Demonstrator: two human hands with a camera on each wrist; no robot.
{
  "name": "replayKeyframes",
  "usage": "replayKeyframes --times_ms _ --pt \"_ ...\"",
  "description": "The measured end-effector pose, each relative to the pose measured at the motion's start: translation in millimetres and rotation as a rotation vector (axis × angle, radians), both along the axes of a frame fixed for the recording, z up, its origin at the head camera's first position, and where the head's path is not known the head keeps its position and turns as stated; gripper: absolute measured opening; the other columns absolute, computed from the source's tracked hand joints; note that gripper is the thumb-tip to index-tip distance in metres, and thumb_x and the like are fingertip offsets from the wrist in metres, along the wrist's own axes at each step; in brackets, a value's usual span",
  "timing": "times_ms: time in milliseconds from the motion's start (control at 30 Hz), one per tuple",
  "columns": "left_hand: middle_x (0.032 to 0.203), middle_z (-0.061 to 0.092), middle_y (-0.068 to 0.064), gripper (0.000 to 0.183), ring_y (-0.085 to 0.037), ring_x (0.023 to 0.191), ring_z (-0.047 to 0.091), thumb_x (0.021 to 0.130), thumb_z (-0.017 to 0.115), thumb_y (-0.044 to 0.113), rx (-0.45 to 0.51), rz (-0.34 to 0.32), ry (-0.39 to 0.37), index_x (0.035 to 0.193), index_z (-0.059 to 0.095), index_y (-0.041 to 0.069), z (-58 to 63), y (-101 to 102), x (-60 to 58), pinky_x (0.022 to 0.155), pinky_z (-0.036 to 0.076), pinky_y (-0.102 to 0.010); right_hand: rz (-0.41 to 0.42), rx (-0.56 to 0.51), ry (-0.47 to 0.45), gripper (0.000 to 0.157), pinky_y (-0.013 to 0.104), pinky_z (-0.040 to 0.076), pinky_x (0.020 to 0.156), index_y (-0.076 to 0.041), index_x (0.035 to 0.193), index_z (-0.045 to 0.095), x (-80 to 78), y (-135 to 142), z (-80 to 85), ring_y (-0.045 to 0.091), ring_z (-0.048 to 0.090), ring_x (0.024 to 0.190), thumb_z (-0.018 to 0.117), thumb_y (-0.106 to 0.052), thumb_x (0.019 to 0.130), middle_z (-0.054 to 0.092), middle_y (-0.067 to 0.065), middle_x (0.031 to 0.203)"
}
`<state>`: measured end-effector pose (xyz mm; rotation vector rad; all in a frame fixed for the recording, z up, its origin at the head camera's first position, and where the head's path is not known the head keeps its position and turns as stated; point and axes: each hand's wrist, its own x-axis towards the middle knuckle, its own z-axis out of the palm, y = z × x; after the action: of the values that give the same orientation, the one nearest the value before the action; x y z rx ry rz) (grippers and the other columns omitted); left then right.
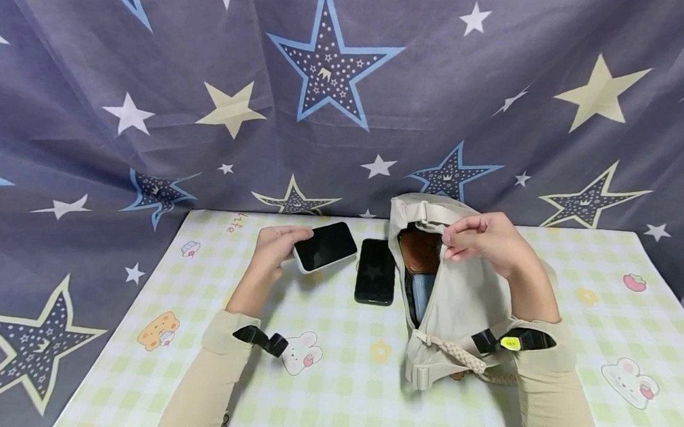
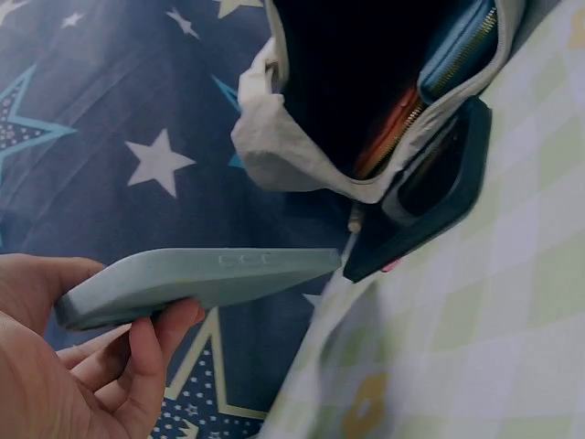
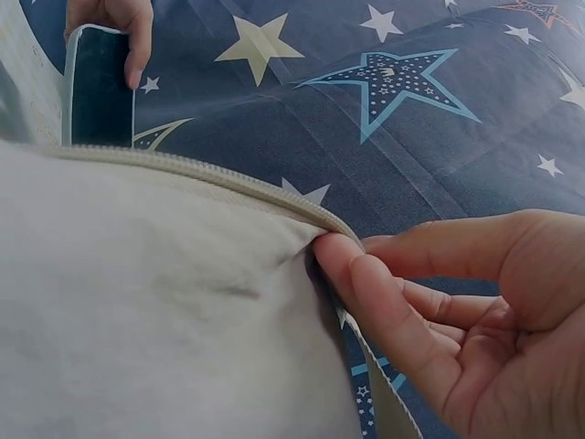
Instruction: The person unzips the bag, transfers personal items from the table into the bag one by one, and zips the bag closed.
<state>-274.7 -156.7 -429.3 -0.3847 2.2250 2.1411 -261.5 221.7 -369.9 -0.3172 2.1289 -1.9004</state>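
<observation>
My left hand [image 1: 280, 247] grips a smartphone [image 1: 328, 246] with a dark screen and a pale case, thumb on one face and fingers beneath it. It is held in the air left of the bag, and its light green edge shows in the left wrist view. With thumb and fingertips my right hand [image 1: 489, 240] pinches the zippered edge of a cream bag [image 1: 472, 296], whose opening gapes to the left. Inside the bag are a brown leather item [image 1: 420, 249] and a blue zippered pouch [image 2: 457, 50]. A black smartphone [image 1: 376, 271] lies on the table, close beside the bag's opening.
A checked tablecloth [image 1: 331, 402] with cartoon prints covers the table. Right behind the table's far edge hangs a dark star-patterned cloth [image 1: 353, 153]. A braided cord [image 1: 460, 356] trails from the bag's near end, by the right forearm.
</observation>
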Motion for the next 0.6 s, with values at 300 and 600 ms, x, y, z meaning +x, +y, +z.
replayKeyframes --times_ms 300,600 --pt "0.080 0.077 0.009 0.022 -0.004 0.070 0.074 0.088 0.072 0.004 0.141 -0.067 -0.002 0.109 0.078 -0.002 4.9 -2.2 2.6 0.064 0.059 -0.019 -0.033 -0.011 0.015 0.009 0.027 0.062 0.065 0.005 0.092 0.072 2.3 1.2 3.7 0.012 0.072 0.066 0.064 0.009 0.091 0.074 0.001 0.074" --pt "0.082 0.077 0.005 0.014 -0.008 0.075 0.074 0.086 0.073 0.001 0.214 -0.132 -0.063 0.088 0.081 0.012 2.0 17.0 5.1 0.068 0.062 -0.024 -0.046 -0.010 0.006 0.010 0.027 0.062 0.066 0.003 0.091 0.073 3.8 3.7 6.4 0.012 0.073 0.067 0.064 0.008 0.092 0.074 0.001 0.074"
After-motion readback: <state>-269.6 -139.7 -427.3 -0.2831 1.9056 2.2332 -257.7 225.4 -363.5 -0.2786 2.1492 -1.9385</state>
